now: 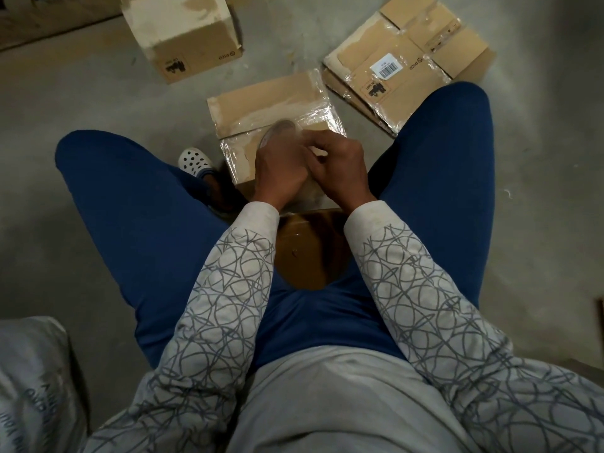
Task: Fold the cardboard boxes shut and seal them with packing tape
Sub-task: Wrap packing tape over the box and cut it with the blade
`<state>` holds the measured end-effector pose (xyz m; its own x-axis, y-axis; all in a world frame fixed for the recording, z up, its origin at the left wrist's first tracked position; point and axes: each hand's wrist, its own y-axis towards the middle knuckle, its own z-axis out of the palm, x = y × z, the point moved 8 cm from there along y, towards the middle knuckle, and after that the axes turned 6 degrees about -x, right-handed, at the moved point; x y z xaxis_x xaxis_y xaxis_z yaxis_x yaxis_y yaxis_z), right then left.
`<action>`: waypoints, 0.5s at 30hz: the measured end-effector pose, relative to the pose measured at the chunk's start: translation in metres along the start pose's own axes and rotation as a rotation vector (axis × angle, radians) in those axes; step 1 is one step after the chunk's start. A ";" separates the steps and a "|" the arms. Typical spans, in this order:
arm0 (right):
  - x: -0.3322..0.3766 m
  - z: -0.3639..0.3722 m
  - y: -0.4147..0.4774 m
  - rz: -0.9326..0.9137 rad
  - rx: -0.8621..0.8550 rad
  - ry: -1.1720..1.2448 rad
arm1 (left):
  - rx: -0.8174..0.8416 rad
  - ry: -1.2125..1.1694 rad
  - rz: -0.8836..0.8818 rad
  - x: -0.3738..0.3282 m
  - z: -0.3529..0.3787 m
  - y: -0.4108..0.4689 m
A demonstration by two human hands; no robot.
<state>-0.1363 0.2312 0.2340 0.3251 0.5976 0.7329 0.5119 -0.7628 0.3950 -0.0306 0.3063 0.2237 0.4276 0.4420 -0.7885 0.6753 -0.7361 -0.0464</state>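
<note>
I sit with my knees apart, and the cardboard box (271,103) I am working on lies on the concrete floor (81,103) between them, flaps folded down, with glossy clear tape already across its top and down its right edge. Both my hands hover over the near half of that box. My left hand (277,173) is curled round the tape roll (280,132) — a clear, pale ring that pokes out past my fingers, tilted over the middle of the lid. My right hand (340,168) sits just beside it, touching the left, fingers bent in and nipping at the roll's near rim; the blur there is such that I cannot tell whether a loose end of tape is between them. Whether the roll rests on the lid is hidden by my hands.

Beyond the box, to the left, a second box (183,37) stands upright; to the right, a taped box (408,60) with a barcode label lies low. A white clog (192,160) shows by my left knee.
</note>
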 end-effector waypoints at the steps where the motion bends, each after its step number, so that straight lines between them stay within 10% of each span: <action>1: -0.001 0.000 0.000 0.000 0.005 -0.004 | 0.003 0.009 -0.001 0.000 0.000 0.000; 15: 0.003 -0.010 0.003 -0.038 -0.085 -0.007 | 0.070 0.020 0.157 -0.014 -0.004 -0.008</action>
<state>-0.1421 0.2281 0.2428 0.3121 0.6284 0.7125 0.4551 -0.7572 0.4685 -0.0396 0.3078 0.2376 0.5372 0.3286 -0.7769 0.5561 -0.8305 0.0332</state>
